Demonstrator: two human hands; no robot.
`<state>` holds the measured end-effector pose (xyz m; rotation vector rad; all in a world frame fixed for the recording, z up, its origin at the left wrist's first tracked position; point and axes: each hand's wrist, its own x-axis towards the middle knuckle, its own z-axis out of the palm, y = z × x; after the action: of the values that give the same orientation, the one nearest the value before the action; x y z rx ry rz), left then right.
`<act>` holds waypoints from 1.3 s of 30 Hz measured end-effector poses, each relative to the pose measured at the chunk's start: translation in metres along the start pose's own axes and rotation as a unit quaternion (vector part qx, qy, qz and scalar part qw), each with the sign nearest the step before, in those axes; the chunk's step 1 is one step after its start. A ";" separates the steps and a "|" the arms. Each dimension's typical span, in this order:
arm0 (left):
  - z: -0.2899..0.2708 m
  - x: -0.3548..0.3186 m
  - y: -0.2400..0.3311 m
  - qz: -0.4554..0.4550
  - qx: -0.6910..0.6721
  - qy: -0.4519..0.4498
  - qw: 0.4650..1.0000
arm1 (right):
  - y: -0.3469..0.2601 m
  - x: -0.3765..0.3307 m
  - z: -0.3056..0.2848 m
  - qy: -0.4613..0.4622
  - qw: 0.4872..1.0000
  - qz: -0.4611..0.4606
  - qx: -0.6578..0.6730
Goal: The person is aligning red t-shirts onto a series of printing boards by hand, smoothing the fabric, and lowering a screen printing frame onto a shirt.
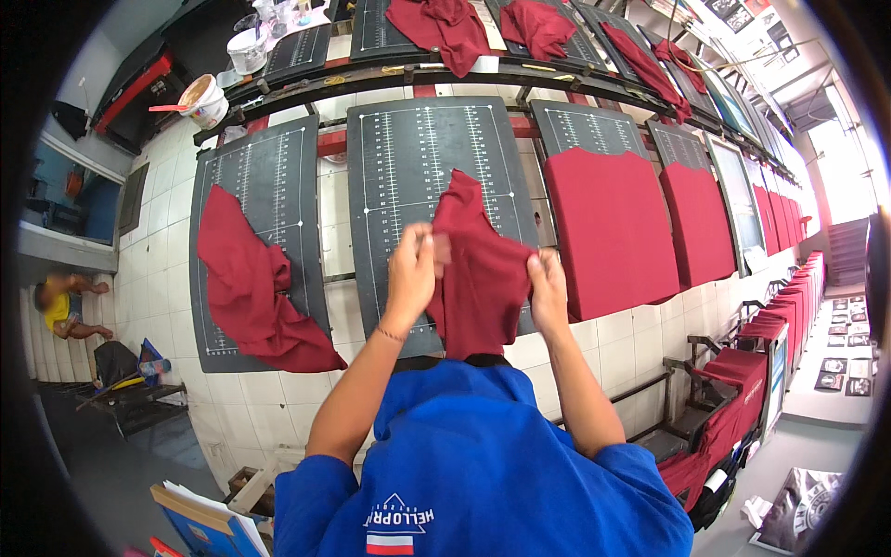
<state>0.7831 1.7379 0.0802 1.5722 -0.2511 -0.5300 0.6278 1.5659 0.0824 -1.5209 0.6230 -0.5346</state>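
A crumpled maroon fabric piece (483,278) hangs between my two hands over the dark printing board (399,148) in front of me. My left hand (416,269) grips its left edge, with the fingertips slightly blurred. My right hand (548,290) pinches the right edge between thumb and fingers. The cloth's upper end lies toward the middle of the board, and its lower end reaches my waist. White ruler-like scales and a border line mark the board.
A loose maroon piece (251,288) lies bunched on the left board (288,176). Flat maroon panels (613,232) cover boards at right. Beyond the rail (362,74), more boards carry crumpled maroon cloth (441,28). Buckets (206,100) stand far left. A person (65,302) sits at left.
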 end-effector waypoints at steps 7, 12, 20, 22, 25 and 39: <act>-0.008 -0.024 -0.015 0.063 0.133 -0.049 0.988 | 0.063 0.003 -0.005 -0.269 0.917 0.098 -0.279; 0.023 -0.085 -0.042 -0.240 -0.006 -0.311 0.920 | 0.018 -0.043 0.013 -0.224 0.908 0.134 -0.328; 0.051 -0.053 -0.001 -0.160 -0.016 -0.169 0.972 | -0.053 -0.055 0.039 -0.018 0.887 -0.191 -0.419; 0.047 -0.048 0.027 -0.133 -0.102 -0.137 0.976 | -0.052 -0.046 0.038 0.017 0.933 -0.154 -0.324; 0.032 -0.051 0.090 -0.064 -0.211 -0.189 0.957 | -0.049 -0.037 0.022 -0.079 0.980 -0.023 -0.180; -0.174 0.038 0.282 0.157 -0.458 -0.145 0.863 | -0.245 0.073 -0.129 0.307 0.808 -0.315 -0.392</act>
<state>0.9434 1.8501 0.3500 0.5015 -0.3998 -0.5142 0.6105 1.4232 0.3297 -2.3873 0.8903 -1.4522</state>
